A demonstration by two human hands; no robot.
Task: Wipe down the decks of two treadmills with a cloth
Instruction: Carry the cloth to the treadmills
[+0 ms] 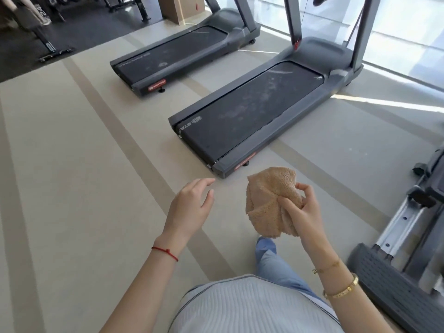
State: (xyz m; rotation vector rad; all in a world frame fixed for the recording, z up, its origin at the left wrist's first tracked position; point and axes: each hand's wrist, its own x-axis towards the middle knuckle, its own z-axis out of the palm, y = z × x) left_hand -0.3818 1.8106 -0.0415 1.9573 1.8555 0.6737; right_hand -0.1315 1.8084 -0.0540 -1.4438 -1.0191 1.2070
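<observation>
Head view: right hand (pixel 303 207) is gripping bunched tan cloth (pixel 272 200), held in air. Left hand (pixel 192 205) is hovering beside it, fingers relaxed, holding nothing. Near treadmill (pixel 252 114) is lying just ahead of both hands, dusty deck; far treadmill (pixel 177 54) beyond left hand. Elliptical pedal (pixel 389 280) sitting right of right hand.

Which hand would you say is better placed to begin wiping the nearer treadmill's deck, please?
The right hand, probably: it already grips the tan cloth, bunched, just short of the nearer treadmill. The left hand hangs open and holds nothing, so it would first need to take the cloth.
</observation>
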